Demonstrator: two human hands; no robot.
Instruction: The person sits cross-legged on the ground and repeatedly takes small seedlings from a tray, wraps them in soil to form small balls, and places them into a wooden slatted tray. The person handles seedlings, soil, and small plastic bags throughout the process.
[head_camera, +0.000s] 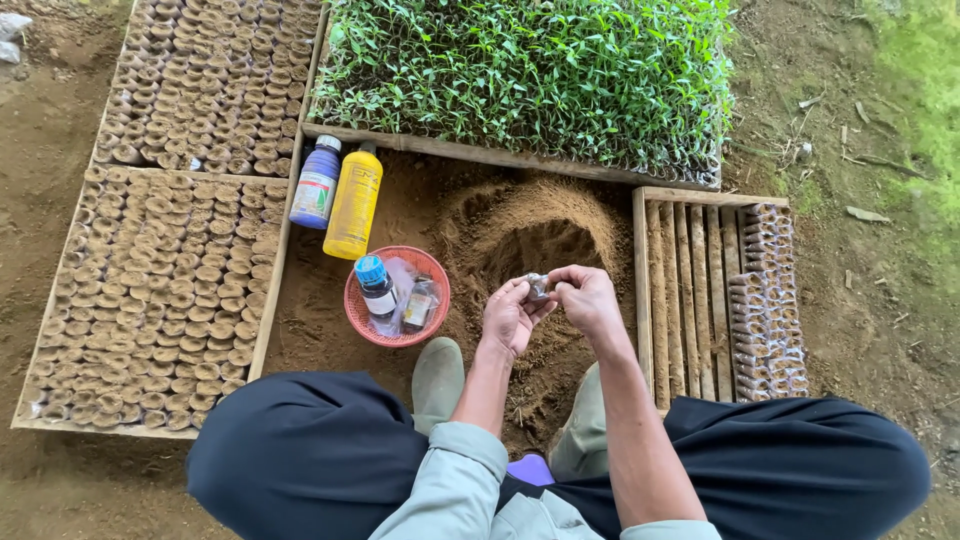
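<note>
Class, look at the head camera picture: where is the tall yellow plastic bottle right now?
The tall yellow plastic bottle lies on the soil left of centre, beside the blue plastic bottle, just above the round red plastic basket.

A single head-worn camera looks almost straight down from above the seated person's lap, close to the hands. The far edge of the view reaches the seedling tray (530, 75); the knees fill the near edge. No second view exists.
</note>
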